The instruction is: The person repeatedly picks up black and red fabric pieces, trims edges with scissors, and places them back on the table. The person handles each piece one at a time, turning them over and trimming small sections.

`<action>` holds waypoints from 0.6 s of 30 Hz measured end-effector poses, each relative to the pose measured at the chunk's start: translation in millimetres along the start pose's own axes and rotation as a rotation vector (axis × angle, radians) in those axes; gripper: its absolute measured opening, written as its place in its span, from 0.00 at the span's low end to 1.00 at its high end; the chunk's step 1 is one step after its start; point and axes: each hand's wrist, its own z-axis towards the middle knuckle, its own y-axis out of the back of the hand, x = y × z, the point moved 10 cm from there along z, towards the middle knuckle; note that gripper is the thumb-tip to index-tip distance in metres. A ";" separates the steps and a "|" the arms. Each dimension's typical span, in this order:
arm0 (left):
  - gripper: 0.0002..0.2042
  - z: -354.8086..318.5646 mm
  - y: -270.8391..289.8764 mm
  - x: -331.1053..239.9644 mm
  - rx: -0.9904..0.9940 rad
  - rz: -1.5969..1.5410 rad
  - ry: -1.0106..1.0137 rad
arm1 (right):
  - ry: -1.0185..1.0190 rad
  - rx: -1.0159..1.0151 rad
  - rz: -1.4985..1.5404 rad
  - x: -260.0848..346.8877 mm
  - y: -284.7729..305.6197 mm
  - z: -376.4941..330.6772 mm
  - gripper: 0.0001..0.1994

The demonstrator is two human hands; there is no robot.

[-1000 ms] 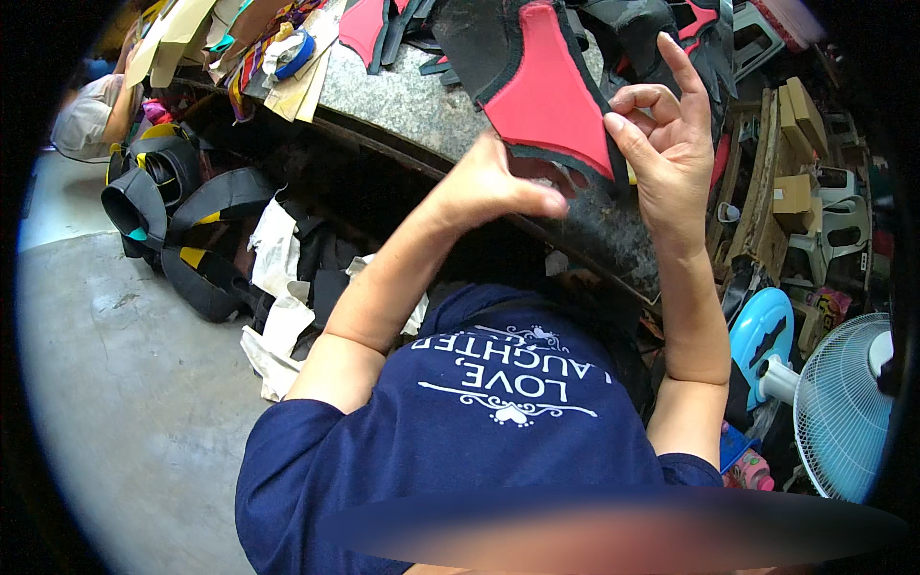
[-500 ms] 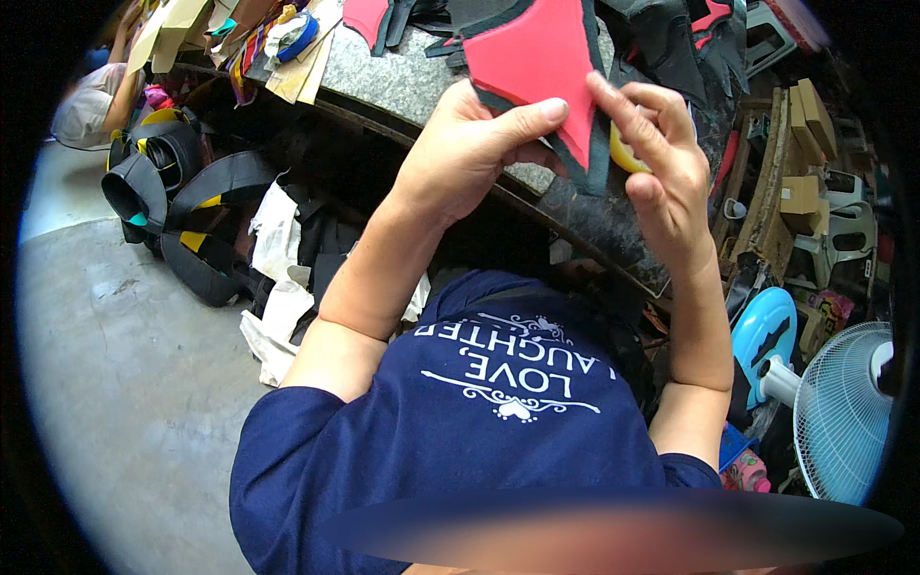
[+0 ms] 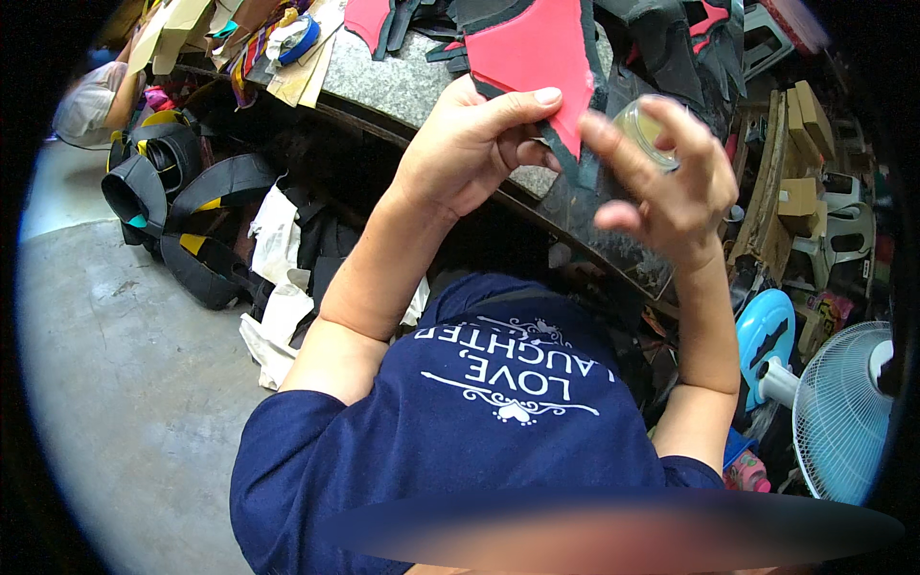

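Note:
A red panel edged in black (image 3: 532,59), flat and pointed at its near end, is pinched in my left hand (image 3: 468,139). The left thumb lies on the panel's surface and the other fingers curl underneath. Just right of the pointed end, my right hand (image 3: 676,182) is raised, slightly blurred, with its fingers apart and nothing seen in them. Behind those fingers a small round clear container (image 3: 634,125) with yellowish contents shows in part. Another red and black piece (image 3: 367,21) lies on the grey speckled slab (image 3: 374,86) to the left.
Black scraps (image 3: 661,43) pile up at the back right of the worktable. A blue tape roll (image 3: 297,40) sits among card pieces at the back left. Black straps (image 3: 206,211) stand by the floor on the left. A fan (image 3: 839,412) is close on the right.
My right hand has moved away from the panel's edge to the right, spreading its fingers, and more of the round container shows. The left hand keeps its hold, the panel shifting slightly.

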 end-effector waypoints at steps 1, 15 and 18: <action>0.09 0.4 1.3 -0.5 -0.008 -0.003 0.001 | 0.024 -0.008 0.041 8.8 1.9 -1.6 0.28; 0.09 0.2 9.7 -9.1 -0.051 -0.029 -0.005 | -0.169 0.134 0.672 1.3 -28.2 1.0 0.40; 0.08 1.2 15.7 -9.7 -0.056 0.002 -0.026 | -0.250 0.099 0.641 -31.3 -14.4 -7.5 0.37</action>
